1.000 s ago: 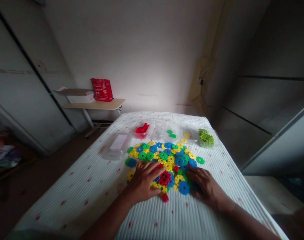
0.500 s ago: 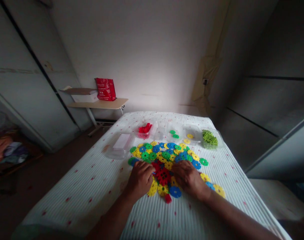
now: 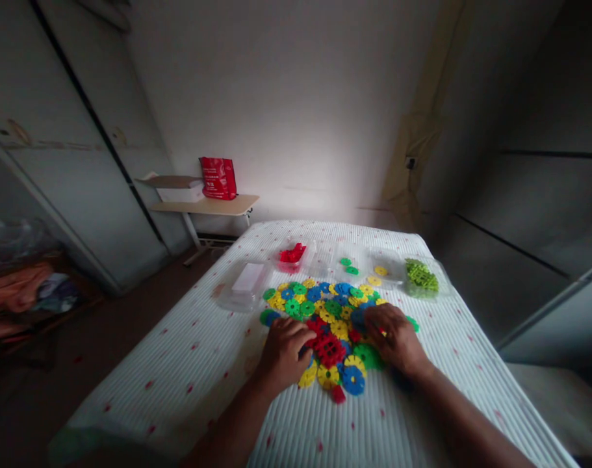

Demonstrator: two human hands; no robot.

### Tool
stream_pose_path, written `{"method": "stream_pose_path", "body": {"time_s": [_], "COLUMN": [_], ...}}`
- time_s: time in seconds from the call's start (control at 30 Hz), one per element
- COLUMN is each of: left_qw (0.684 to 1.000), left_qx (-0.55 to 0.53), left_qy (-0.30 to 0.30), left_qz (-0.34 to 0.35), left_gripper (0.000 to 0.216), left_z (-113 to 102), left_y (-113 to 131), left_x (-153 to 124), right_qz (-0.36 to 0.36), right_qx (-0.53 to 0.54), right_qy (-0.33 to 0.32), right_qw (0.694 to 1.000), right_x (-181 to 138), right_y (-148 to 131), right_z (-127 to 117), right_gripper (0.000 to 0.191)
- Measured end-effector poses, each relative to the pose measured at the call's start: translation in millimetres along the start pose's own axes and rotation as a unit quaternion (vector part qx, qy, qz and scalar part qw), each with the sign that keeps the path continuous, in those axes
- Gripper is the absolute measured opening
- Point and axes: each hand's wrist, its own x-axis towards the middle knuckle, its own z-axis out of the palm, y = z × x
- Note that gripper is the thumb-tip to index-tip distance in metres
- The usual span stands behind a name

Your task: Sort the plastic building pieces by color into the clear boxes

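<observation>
A heap of flat notched plastic discs [image 3: 332, 309] in yellow, blue and green lies on the bedspread. At its near middle are red square lattice blocks [image 3: 329, 350]. My left hand [image 3: 284, 351] rests at the left side of these red blocks, fingers curved, with a gap between thumb and forefinger. Over the right side of the heap, my right hand [image 3: 396, 335] is spread low, its fingertips among the discs and a little red showing by its thumb. A large green disc [image 3: 368, 356] lies just left of that hand. Discs under both palms are hidden.
Along the far side stand clear plastic trays: one with red pieces [image 3: 293, 253], one with light green pieces [image 3: 421, 276], and others with a few discs. A white box [image 3: 248, 278] sits at left. A red piece [image 3: 338, 394] lies nearest me. Behind is a side table [image 3: 218, 205].
My right hand has moved right across the heap, with its fingers spread wider. More discs show between the hands, including a large green one. The whole view has shifted slightly.
</observation>
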Motion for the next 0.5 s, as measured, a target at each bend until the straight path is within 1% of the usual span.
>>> {"method": "stream_pose_path", "body": {"time_s": [0.1,0.23,0.4,0.5], "left_qw": [1.0,1.0,0.999,0.996], "left_qx": [0.003,0.008,-0.019,-0.037], "left_qy": [0.002,0.012,0.043,0.082], "left_qz": [-0.004,-0.012,-0.008,-0.027], "left_gripper": [0.028,0.028,0.03,0.029], "left_z": [1.9,4.5,7.2,7.8], "left_y": [-0.2,-1.8,-5.0,-7.8], "left_x": [0.0,-0.1,-1.6,-2.5], "right_qz": [0.051,0.11,0.149,0.162], "right_qx": [-0.015,-0.036,-0.037,-0.032], "right_qy": [0.041,0.087,0.095,0.098], "right_qw": [0.998,0.99,0.983,0.981], "right_x": [-3.9,-5.6,-8.5,-10.4], "right_y": [19.5,34.6,43.0,45.9], "right_z": [-9.7,-19.4,-19.3,-17.2], "right_gripper": [0.02,0.023,0.027,0.029]}}
